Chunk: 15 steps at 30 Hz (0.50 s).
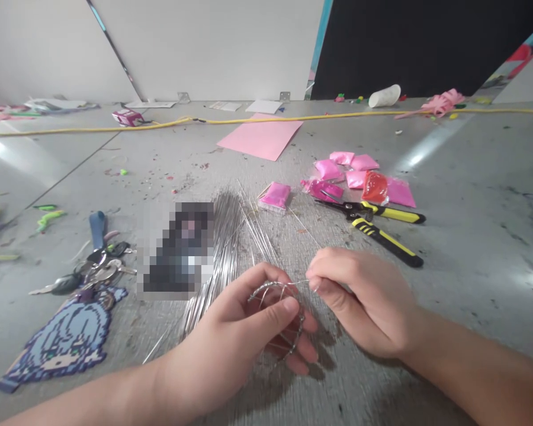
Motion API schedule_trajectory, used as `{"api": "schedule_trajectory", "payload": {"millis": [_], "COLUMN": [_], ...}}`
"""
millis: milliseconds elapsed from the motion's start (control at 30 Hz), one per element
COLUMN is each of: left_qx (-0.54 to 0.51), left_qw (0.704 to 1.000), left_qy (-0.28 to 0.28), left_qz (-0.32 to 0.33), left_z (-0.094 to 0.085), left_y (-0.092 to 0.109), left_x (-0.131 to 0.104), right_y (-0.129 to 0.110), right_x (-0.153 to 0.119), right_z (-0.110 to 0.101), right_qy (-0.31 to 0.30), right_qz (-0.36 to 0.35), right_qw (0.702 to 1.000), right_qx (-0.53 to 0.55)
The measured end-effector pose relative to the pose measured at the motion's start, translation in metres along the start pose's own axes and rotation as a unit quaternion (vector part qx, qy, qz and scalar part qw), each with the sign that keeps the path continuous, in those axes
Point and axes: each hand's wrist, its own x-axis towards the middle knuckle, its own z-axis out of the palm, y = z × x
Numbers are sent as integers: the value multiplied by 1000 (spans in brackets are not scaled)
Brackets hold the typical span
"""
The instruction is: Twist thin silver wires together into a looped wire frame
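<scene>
My left hand [253,331] is closed around a round wire frame [301,322], its thumb pressing on the crossing wires inside the ring. A thin silvery wire [302,282] runs from the top of that ring to my right hand [359,296], which pinches its end between thumb and fingertips. Part of the ring is hidden behind my left thumb and palm. Just beyond my left hand lies a thick bundle of loose straight wires [226,236]. Pliers [373,219] with yellow and black handles rest beyond my right hand, handles spread.
Pink packets [328,170] lie behind the pliers, with a single pink packet [275,195] nearer the wires. Keys [104,269] with a pixel-patterned charm [71,337] and a blurred-out dark rectangle [177,251] are at left. A yellow cord [266,120] crosses behind pink paper [262,137].
</scene>
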Motion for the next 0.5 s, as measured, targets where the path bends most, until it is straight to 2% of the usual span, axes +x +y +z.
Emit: {"api": "schedule_trajectory", "payload": {"millis": [167,300,500], "left_qx": [-3,-19,-3], "left_qw": [999,999,997], "left_qy": [35,42,70], "left_qz": [-10,-22,-44], "left_z": [2,3,2], "left_y": [2,4,4], "left_x": [1,2,2], "right_y": [-1,0,1], "right_x": [2,4,5], "right_z": [1,0,-2], "right_qy": [-3,-18,-72], "right_qz": [-16,-26,-8], "right_qw": [1000,999,995], "right_qx": [23,36,69]}}
